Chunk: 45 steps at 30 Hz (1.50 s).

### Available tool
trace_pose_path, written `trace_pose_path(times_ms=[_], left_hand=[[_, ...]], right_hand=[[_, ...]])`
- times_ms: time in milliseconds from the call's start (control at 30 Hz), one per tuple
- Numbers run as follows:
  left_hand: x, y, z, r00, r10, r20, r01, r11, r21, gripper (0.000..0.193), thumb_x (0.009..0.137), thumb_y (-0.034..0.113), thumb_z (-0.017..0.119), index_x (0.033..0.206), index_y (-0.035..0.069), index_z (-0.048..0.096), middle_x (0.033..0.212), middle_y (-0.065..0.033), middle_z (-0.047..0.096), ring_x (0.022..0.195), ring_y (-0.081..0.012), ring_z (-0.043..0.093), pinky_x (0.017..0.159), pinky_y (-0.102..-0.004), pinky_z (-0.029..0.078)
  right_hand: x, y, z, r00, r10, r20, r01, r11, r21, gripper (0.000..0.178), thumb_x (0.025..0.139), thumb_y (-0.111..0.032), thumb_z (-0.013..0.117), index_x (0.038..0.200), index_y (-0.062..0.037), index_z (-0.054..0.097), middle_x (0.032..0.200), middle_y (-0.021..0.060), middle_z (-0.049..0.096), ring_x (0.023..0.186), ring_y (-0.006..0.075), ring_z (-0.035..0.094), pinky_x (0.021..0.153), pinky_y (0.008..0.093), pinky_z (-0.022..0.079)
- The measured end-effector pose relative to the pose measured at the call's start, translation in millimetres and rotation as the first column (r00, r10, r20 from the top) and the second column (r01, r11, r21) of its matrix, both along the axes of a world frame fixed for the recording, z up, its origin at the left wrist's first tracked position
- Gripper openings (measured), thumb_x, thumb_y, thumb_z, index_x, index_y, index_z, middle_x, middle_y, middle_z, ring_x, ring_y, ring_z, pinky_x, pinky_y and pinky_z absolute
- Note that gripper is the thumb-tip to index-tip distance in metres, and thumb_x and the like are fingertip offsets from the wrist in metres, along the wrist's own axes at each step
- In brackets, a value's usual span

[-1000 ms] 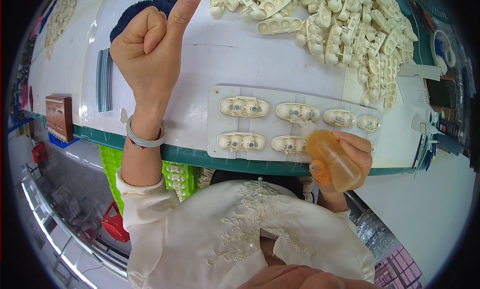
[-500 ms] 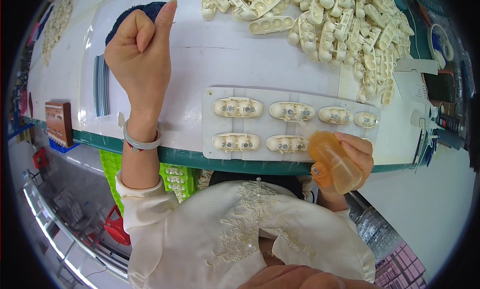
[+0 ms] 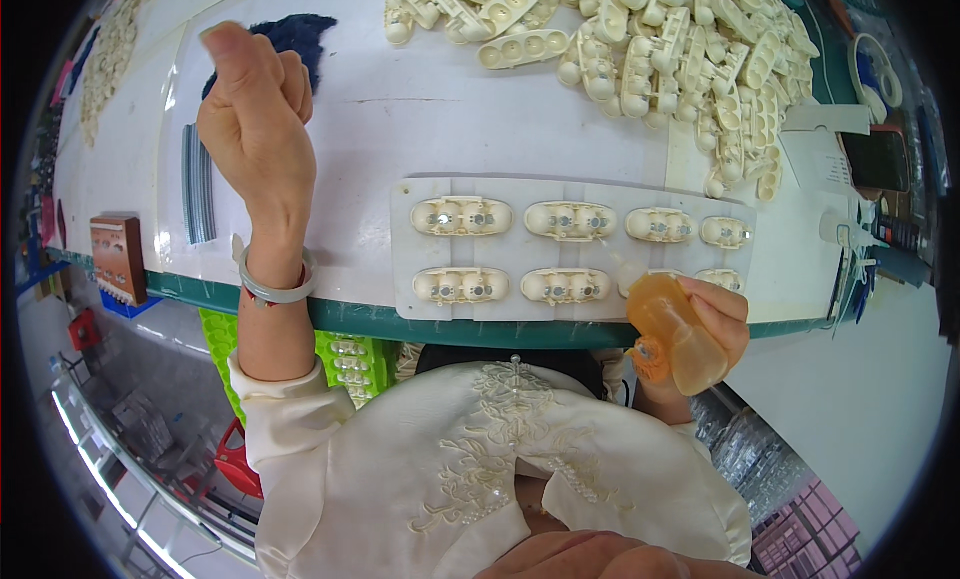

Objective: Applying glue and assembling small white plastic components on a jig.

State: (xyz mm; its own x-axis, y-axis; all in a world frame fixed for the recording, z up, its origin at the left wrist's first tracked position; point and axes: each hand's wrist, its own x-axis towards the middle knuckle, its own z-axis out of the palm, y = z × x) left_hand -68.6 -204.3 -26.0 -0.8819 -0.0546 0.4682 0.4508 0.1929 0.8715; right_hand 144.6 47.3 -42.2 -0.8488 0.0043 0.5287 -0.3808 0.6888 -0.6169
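Note:
My right hand [image 3: 722, 314] is wrapped round an amber, translucent squeeze bottle [image 3: 680, 329] with an orange lump on its side. Its thin pale nozzle slants up and left, the tip close to the second cream oval piece [image 3: 570, 221] in the back row. That piece and several like it, with small round metallic spots, sit in two rows on a light grey plate [image 3: 405, 249]. Away to the left, my left hand [image 3: 258, 129] is raised over the table in a fist, thumb extended. Its curled fingers hide whatever they may hold. A dark blue cloth [image 3: 300, 39] lies behind it.
A large heap of cream shells [image 3: 650, 59] covers the back right. Left stand a ribbed grey-blue strip [image 3: 197, 184] and a brown block [image 3: 118, 257]. A phone [image 3: 876, 159] lies at right. The table's green edge [image 3: 480, 331] runs close to my body.
My left hand has turned, its thumb now pointing up and left, uncovering more of the blue cloth. The bottle has shifted slightly right in my right hand, its nozzle a little farther from the pieces.

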Motion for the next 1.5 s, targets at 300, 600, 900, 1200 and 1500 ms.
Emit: trace_pose_path(times_ms=[300,600,900,1200,1500], left_hand=[[-1.0,1.9,1.1,0.996,-0.020,0.088,0.014,0.998,0.067,0.058,0.092,0.060,0.032,0.058,0.014,0.021,0.050,0.0038,0.021,0.046,-0.0058,0.019,0.042,-0.0234,0.016],[-4.9,22.5,-0.1,0.970,0.173,-0.169,-0.159,0.983,0.095,0.027,0.098,0.024,0.043,0.085,0.002,0.054,0.058,0.0015,0.040,0.044,-0.0048,0.034,0.040,-0.0192,0.029],[6.8,12.0,6.0,0.999,0.047,0.025,-0.042,0.984,-0.174,0.028,0.098,0.020,0.042,0.095,0.000,0.061,0.051,0.0015,0.046,0.036,-0.0018,0.035,0.035,-0.0170,0.026],[4.1,6.7,4.3,0.999,-0.018,0.036,0.015,0.997,0.079,0.055,0.098,0.039,0.036,0.050,0.013,0.030,0.044,0.0034,0.026,0.038,-0.0047,0.021,0.038,-0.0220,0.014],[-0.2,8.7,-3.5,0.989,0.114,-0.098,-0.131,0.975,-0.180,0.050,0.095,0.030,0.049,0.050,0.012,0.040,0.045,0.0036,0.035,0.039,-0.0020,0.026,0.040,-0.0205,0.016]], right_hand=[[-3.9,-9.0,-9.2,0.989,-0.131,-0.066,0.128,0.991,-0.050,0.045,0.077,-0.022,0.073,0.103,0.0026,0.045,0.101,0.0203,0.055,0.083,0.0212,0.058,0.071,0.0284,0.050],[1.8,-4.3,-7.9,0.984,-0.173,-0.049,0.168,0.981,-0.096,0.046,0.076,-0.021,0.074,0.103,0.0021,0.046,0.102,0.0200,0.056,0.083,0.0209,0.057,0.072,0.0284,0.049],[5.0,8.1,-4.2,0.990,-0.123,-0.063,0.118,0.989,-0.086,0.048,0.078,-0.028,0.072,0.103,0.0018,0.044,0.101,0.0187,0.054,0.083,0.0203,0.057,0.070,0.0278,0.049],[14.7,19.8,-6.3,0.984,-0.164,-0.069,0.164,0.986,-0.007,0.057,0.077,-0.040,0.071,0.105,0.0020,0.043,0.100,0.0177,0.053,0.083,0.0202,0.056,0.070,0.0275,0.050],[0.7,9.7,-4.2,1.000,-0.028,-0.005,0.028,0.999,-0.040,0.062,0.070,-0.033,0.079,0.107,0.0017,0.043,0.104,0.0212,0.054,0.086,0.0223,0.057,0.072,0.0292,0.051]])
